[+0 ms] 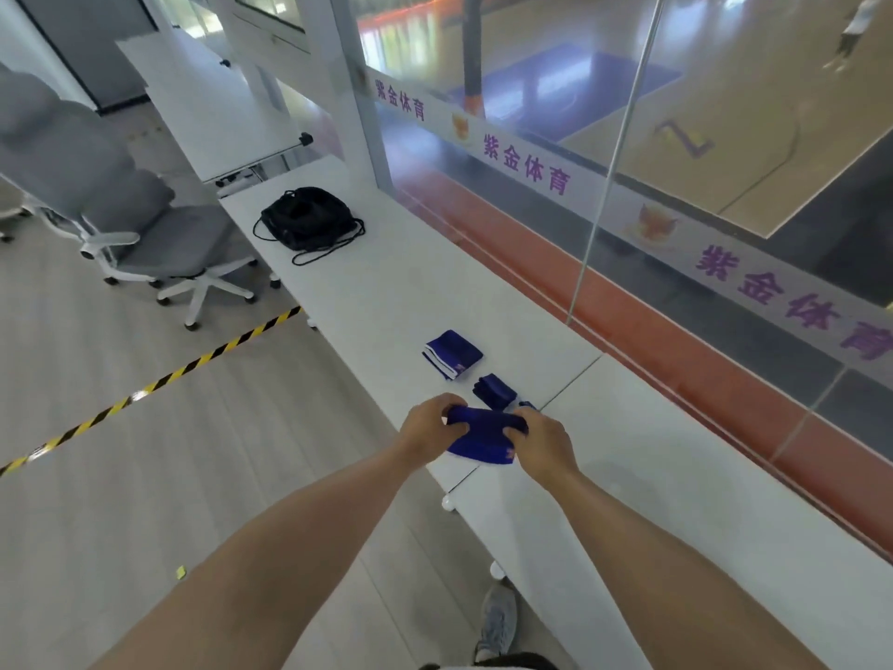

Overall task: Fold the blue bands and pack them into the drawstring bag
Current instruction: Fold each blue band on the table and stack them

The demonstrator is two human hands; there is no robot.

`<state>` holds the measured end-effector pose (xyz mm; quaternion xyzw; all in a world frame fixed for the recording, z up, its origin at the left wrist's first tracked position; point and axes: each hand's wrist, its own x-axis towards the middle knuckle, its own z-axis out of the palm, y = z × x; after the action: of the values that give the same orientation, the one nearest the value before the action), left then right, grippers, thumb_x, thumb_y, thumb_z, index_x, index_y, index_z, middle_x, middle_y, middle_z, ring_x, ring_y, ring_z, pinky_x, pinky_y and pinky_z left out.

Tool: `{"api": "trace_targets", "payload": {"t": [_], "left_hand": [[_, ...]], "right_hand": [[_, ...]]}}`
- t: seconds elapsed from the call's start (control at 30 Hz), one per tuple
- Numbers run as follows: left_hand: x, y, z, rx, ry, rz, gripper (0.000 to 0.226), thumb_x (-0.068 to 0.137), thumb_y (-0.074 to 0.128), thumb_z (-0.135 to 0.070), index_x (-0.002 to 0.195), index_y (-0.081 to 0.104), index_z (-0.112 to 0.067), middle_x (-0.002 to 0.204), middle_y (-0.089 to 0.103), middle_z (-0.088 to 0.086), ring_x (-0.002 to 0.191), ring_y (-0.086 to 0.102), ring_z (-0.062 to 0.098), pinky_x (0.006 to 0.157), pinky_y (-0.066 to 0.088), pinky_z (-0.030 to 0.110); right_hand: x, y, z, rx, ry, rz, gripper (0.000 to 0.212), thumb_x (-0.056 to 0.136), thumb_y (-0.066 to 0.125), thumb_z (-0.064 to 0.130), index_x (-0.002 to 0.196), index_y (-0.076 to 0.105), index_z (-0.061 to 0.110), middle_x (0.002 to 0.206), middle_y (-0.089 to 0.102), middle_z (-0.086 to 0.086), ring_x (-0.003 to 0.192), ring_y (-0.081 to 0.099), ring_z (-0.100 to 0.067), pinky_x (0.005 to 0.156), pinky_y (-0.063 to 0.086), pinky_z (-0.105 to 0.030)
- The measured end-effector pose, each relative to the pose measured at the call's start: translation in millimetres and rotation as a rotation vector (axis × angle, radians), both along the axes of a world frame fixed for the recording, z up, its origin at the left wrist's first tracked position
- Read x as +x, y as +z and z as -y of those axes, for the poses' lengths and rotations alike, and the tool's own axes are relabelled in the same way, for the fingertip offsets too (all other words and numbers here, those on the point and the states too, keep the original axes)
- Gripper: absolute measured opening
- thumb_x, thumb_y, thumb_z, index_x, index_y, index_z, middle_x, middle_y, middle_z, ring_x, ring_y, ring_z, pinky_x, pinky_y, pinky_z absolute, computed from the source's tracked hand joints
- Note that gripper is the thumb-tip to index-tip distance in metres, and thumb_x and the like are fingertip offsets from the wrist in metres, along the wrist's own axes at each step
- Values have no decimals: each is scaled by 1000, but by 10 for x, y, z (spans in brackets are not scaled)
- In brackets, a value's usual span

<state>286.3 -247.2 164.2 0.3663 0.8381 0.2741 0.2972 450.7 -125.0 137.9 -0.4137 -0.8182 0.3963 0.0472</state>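
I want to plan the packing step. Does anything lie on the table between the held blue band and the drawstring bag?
The larger folded band lies close to that line, just beyond the held band; the smaller folded band sits to its right. Past them the white table shows nothing before the drawstring bag.

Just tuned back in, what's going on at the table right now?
A person is working a blue band at the near edge of the white table, gripping one end with the left hand and the other with the right hand. Just beyond lie a folded striped band and a smaller folded band. The black drawstring bag sits farther along the table, apart from them.
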Motion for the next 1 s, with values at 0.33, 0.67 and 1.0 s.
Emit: {"api": "trace_targets", "payload": {"t": [0.33, 0.67, 1.0], "left_hand": [[-1054, -98, -713, -1, 3, 94, 17, 89, 63, -15, 104, 63, -23, 94, 65, -10, 89, 61, 11, 71, 44, 18], [-2625, -390, -1353, -52, -64, 126, 17, 96, 53, -15, 112, 55, -23, 99, 61, -5, 87, 57, 15, 63, 39, 22], [-3854, -1078, -1841, -231, -196, 162, 20, 99, 48, -16, 118, 55, -19, 107, 63, 4, 93, 60, 22, 72, 44, 29]], "right_hand": [[-1050, -43, -570, -146, -146, -77, 13, 97, 58, 17, 109, 62, 15, 96, 68, -2, 71, 60, -3, 48, 42, -7], [-2386, -299, -881, -316, -407, -30, 37, 93, 54, 11, 130, 53, 17, 106, 68, -6, 100, 64, -25, 89, 52, -38], [-2908, -693, -797, -285, -513, 232, 32, 100, 49, 15, 131, 58, 12, 111, 69, -9, 100, 64, -26, 86, 50, -30]]}}
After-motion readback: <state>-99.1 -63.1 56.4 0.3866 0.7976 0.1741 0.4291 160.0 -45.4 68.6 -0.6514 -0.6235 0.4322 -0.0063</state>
